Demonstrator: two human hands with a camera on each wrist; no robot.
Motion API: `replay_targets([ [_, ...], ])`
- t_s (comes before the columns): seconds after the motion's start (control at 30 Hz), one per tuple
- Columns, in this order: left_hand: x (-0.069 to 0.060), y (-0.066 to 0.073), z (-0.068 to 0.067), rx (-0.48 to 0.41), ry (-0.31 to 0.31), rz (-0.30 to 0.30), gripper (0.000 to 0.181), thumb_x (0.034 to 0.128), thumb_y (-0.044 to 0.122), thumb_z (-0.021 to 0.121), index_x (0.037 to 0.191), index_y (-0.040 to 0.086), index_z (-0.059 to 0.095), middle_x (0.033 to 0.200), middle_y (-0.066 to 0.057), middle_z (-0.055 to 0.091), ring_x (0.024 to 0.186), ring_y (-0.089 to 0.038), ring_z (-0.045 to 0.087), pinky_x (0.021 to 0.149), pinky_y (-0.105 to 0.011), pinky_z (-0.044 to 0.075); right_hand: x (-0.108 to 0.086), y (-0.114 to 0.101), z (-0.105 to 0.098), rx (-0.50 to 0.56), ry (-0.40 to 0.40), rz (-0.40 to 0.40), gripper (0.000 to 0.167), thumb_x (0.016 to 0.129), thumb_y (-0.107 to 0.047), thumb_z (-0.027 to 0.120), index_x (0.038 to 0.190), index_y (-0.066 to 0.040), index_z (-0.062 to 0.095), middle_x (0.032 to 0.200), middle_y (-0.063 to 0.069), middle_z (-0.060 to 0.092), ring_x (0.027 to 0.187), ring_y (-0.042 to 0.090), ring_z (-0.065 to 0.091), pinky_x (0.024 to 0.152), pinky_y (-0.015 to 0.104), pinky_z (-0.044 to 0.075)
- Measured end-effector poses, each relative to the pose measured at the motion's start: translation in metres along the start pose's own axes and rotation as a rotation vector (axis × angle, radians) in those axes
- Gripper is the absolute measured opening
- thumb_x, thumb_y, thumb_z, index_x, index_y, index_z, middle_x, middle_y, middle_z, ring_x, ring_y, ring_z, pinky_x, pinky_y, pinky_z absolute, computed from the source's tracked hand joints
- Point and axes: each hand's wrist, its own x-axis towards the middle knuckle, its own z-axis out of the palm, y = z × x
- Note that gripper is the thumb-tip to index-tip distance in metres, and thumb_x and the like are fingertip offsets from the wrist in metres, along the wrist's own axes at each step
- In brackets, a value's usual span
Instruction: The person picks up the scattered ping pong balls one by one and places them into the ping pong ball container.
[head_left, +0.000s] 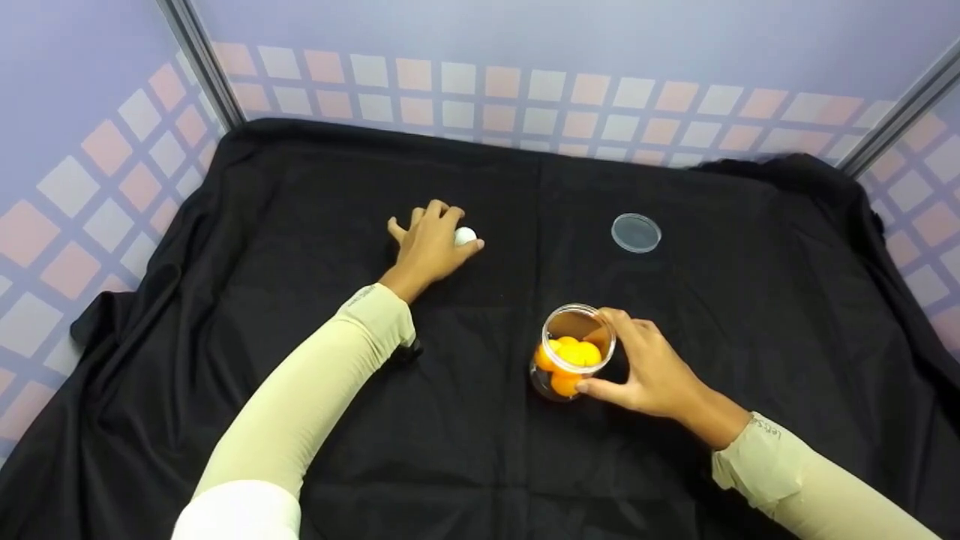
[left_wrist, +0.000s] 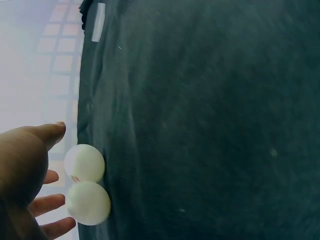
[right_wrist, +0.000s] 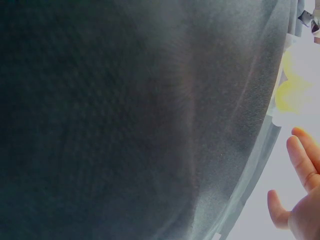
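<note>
A clear round jar (head_left: 577, 306) stands upright at centre right, with several orange balls (head_left: 574, 352) inside. My right hand (head_left: 649, 367) holds the jar near its rim, the thumb on the near side and fingers on the far side. My left hand (head_left: 431, 244) is spread over the cloth at centre left. One white ball (head_left: 466, 235) shows between its thumb and fingers. In the left wrist view two white balls (left_wrist: 84, 163) lie side by side next to the hand's fingers. The right wrist view catches only part of the right hand (right_wrist: 302, 190), near pale yellow balls (right_wrist: 292, 95).
A clear round lid (head_left: 636, 232) lies flat behind the jar, to the right. Black cloth (head_left: 465, 420) covers the table, with folds along its sides. Patterned panels (head_left: 480, 97) with metal posts border the table at the back and sides.
</note>
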Motion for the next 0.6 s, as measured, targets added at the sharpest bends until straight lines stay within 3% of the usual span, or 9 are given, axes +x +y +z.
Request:
replay_targets([
  [0.6, 0.004, -0.010, 0.013, 0.037, -0.050, -0.047, 0.061, 0.0890, 0.059, 0.071, 0.135, 0.020, 0.060, 0.142, -0.007, 0.052, 0.132, -0.036, 0.045, 0.112, -0.078, 0.009, -0.001, 0.000, 0.001, 0.006, 0.000, 0.009, 0.081, 0.076, -0.048, 0.085, 0.141, -0.013, 0.050, 0.130, -0.002, 0.064, 0.112, 0.018, 0.064, 0.098, 0.055, 0.045],
])
